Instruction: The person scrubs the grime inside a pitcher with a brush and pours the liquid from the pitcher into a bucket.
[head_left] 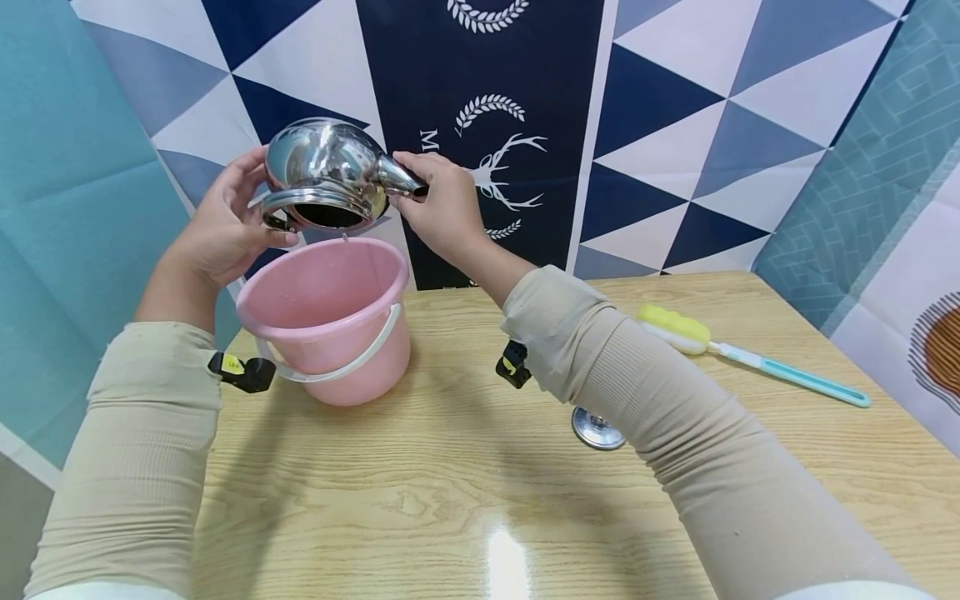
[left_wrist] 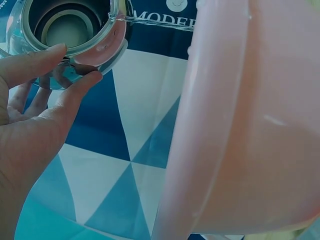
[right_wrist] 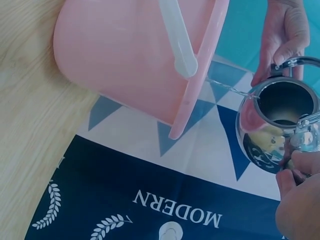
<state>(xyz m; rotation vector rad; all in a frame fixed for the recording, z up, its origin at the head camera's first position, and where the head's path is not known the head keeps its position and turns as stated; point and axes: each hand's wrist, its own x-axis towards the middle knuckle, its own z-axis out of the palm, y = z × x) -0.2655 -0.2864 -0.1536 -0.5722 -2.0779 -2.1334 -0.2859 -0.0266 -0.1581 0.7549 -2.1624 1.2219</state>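
A shiny metal kettle (head_left: pixel 326 158) is tipped over above a pink bucket (head_left: pixel 330 358), its open mouth facing down and toward me. A thin stream of water (right_wrist: pixel 227 86) runs from its rim toward the bucket. At the kettle's left side, my left hand (head_left: pixel 232 212) holds it, thumb near the rim and fingers behind the body. My right hand (head_left: pixel 442 200) grips the spout (head_left: pixel 401 177) on the other side. The right wrist view shows both hands at the kettle, with part of the right one cut off by the frame edge.
A round metal lid (head_left: pixel 597 428) lies on the wooden table (head_left: pixel 405 508), partly behind my right forearm. Farther right is a brush with a yellow sponge head (head_left: pixel 678 327) and a blue-white handle (head_left: pixel 795 375). Patterned cloth (head_left: pixel 667 125) hangs behind the bucket. A white handle (head_left: pixel 352 362) hangs on the bucket.
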